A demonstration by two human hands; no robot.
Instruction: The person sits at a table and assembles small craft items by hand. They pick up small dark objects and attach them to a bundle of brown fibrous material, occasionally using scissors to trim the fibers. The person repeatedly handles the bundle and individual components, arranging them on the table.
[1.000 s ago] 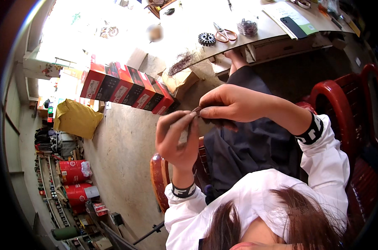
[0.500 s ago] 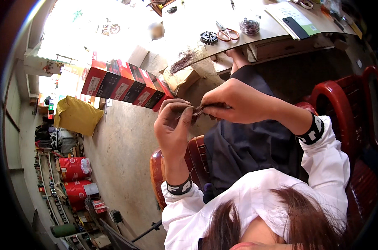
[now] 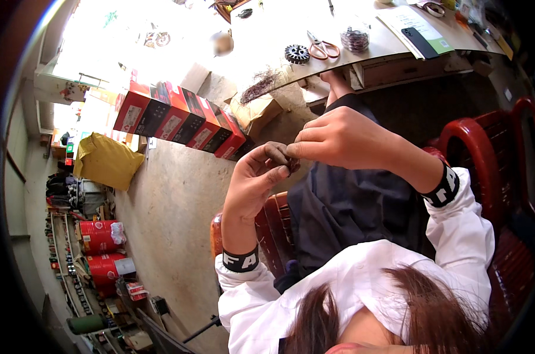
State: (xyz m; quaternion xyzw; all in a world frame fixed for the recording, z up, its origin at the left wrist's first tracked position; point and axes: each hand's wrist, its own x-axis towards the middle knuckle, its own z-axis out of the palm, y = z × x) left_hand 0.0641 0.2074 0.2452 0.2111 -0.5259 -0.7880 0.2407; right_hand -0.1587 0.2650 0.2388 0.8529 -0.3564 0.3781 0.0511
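My left hand (image 3: 257, 177) and my right hand (image 3: 339, 140) meet above my lap, fingertips almost touching. Between them is a small dark brown thing (image 3: 293, 165), mostly covered by my fingers, too small to name. The left thumb and curled fingers close around it, and those fingertips look darkened. My right hand pinches at its upper side, palm turned down. Ahead on the table edge lie a black toothed disc (image 3: 297, 54), scissors (image 3: 325, 49) with orange handles, and a clear jar (image 3: 355, 39) of thin dark coiled strands. A loose tangle of dark strands (image 3: 259, 86) hangs at the table's corner.
A phone (image 3: 418, 41) rests on papers at the table's right. Red and black boxes (image 3: 176, 118) stand ahead-left, near an open carton (image 3: 255, 112) and a yellow sack (image 3: 108, 161). Red drums (image 3: 102, 236) stand far left; a red chair (image 3: 471, 144) is at my right.
My left hand has turned and shifted slightly right and down, its fingers curling more around the small thing. My right fingers have moved a little upward and closed into a pinch.
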